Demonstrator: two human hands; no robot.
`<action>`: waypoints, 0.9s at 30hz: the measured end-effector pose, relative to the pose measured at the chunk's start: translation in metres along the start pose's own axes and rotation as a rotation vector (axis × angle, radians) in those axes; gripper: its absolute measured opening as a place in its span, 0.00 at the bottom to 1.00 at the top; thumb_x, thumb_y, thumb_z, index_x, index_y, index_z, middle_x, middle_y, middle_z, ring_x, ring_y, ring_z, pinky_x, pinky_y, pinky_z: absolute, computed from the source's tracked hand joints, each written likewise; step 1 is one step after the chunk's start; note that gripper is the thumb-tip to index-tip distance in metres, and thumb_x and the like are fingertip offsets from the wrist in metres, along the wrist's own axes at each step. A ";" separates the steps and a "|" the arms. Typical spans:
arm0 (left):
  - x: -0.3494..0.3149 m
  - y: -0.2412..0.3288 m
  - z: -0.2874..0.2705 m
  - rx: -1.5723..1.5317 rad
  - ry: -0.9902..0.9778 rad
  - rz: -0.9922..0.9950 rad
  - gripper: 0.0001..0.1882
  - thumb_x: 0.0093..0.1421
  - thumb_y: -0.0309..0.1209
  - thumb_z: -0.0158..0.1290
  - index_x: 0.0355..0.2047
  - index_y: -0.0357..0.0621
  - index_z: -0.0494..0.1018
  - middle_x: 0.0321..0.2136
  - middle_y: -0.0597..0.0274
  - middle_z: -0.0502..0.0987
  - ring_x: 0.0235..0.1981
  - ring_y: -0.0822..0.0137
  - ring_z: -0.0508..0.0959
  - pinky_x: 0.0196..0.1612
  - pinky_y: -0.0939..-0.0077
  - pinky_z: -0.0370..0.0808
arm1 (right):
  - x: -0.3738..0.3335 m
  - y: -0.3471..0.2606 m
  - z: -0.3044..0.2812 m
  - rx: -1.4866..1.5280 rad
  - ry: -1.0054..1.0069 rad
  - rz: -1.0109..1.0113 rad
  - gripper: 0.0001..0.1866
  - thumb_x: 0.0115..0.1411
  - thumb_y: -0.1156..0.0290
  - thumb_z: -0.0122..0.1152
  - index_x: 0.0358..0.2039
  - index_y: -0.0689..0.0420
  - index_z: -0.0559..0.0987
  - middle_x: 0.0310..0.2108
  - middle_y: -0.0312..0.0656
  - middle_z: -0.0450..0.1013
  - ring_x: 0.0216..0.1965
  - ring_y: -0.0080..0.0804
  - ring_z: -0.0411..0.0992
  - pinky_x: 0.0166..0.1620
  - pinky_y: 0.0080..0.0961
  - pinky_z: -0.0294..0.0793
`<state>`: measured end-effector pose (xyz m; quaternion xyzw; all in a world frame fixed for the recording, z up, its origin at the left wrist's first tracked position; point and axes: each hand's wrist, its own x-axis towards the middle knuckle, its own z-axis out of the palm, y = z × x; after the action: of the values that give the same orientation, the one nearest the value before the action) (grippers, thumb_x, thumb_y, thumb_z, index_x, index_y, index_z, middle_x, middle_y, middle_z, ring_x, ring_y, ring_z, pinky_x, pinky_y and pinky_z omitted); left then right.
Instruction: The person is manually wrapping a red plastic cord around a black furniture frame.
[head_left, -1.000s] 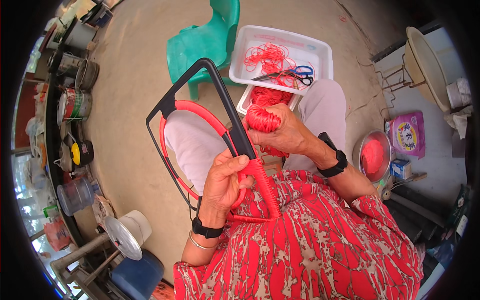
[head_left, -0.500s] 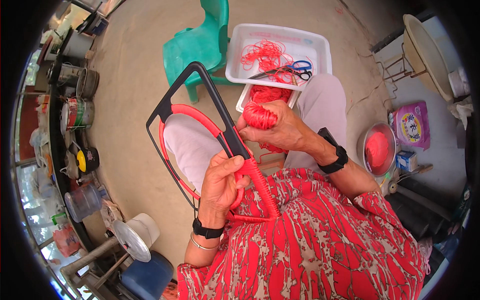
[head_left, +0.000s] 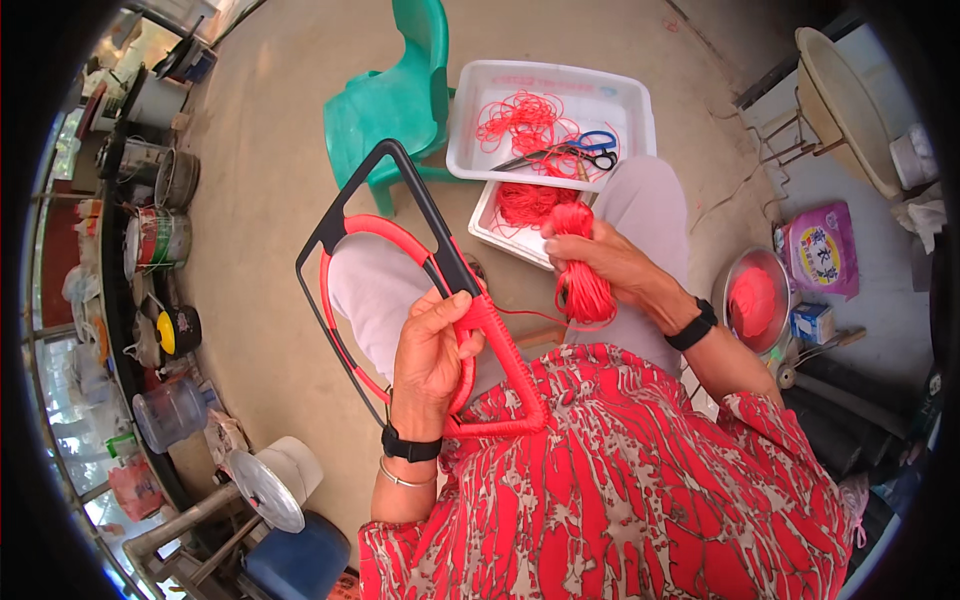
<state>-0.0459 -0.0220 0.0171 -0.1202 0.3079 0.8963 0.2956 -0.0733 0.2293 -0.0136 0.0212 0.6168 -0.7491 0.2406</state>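
Observation:
My left hand (head_left: 432,350) grips a black tubular frame (head_left: 418,192) whose lower bars are wrapped closely in red cord. The wrapped bar (head_left: 518,375) slants down toward my lap, and a red-covered curved loop (head_left: 392,238) runs inside the frame. In my right hand (head_left: 605,262) is a bundle of red cord (head_left: 583,293), held round its middle, apart from the frame. A single red strand stretches from the bundle to the wrapped bar near my left fingers. The left fingertips are partly hidden behind the bar.
Ahead stands a white tray (head_left: 632,130) with loose red cord (head_left: 527,122) and blue-and-black-handled scissors (head_left: 597,146). A smaller white box (head_left: 487,228) beneath it holds more cord. A green plastic chair (head_left: 385,115) is left of them; a metal bowl (head_left: 733,318) sits right.
My right hand has moved right and slightly down, away from the frame, carrying the cord bundle, now seen lengthwise. The strand to the bar now shows. My left hand keeps its grip.

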 end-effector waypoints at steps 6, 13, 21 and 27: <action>0.024 -0.004 -0.017 0.061 0.067 0.020 0.06 0.60 0.22 0.50 0.38 0.38 0.72 0.30 0.63 0.77 0.23 0.75 0.72 0.16 0.84 0.63 | -0.040 0.021 -0.015 0.659 0.032 0.231 0.19 0.60 0.74 0.54 0.50 0.62 0.65 0.39 0.44 0.71 0.41 0.30 0.73 0.44 0.30 0.75; 0.016 0.001 -0.033 0.086 0.056 0.014 0.07 0.59 0.23 0.51 0.38 0.36 0.71 0.29 0.59 0.76 0.22 0.75 0.73 0.14 0.85 0.62 | -0.047 -0.034 -0.030 0.330 0.070 -0.119 0.27 0.61 0.67 0.55 0.58 0.64 0.62 0.47 0.45 0.70 0.50 0.32 0.70 0.55 0.31 0.68; -0.007 -0.011 -0.020 0.070 0.049 -0.011 0.11 0.56 0.22 0.53 0.41 0.36 0.73 0.28 0.63 0.76 0.20 0.78 0.71 0.15 0.86 0.60 | -0.044 -0.110 -0.040 0.398 -0.069 -0.622 0.27 0.65 0.63 0.52 0.59 0.64 0.61 0.47 0.44 0.72 0.51 0.32 0.69 0.56 0.30 0.67; -0.003 -0.014 -0.020 0.146 0.042 -0.033 0.11 0.57 0.23 0.53 0.41 0.36 0.73 0.27 0.63 0.76 0.19 0.79 0.70 0.15 0.87 0.60 | -0.033 -0.151 -0.041 0.371 -0.251 -0.772 0.27 0.70 0.64 0.40 0.64 0.64 0.51 0.44 0.40 0.66 0.44 0.31 0.68 0.53 0.33 0.66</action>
<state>-0.0345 -0.0274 -0.0040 -0.1222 0.3766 0.8637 0.3120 -0.1130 0.2972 0.1256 -0.2588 0.4006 -0.8789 0.0086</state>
